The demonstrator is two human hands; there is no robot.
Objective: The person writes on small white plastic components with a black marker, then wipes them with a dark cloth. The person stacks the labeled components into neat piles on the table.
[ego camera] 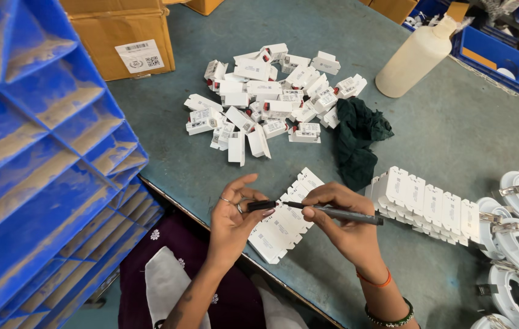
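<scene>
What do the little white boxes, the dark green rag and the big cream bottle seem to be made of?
White boxes: probably moulded plastic, matte, with crisp edges. Dark green rag: soft cloth, crumpled into folds. Cream bottle: likely plastic, smooth with a dull sheen.

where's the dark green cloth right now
In the head view the dark green cloth lies crumpled on the table right of centre, between the loose pile of white plastic boxes and the neat row of white boxes.

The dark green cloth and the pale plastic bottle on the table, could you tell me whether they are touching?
Apart. The head view shows bare table surface between the dark green cloth and the base of the pale plastic bottle, so a plain gap separates them.
</scene>
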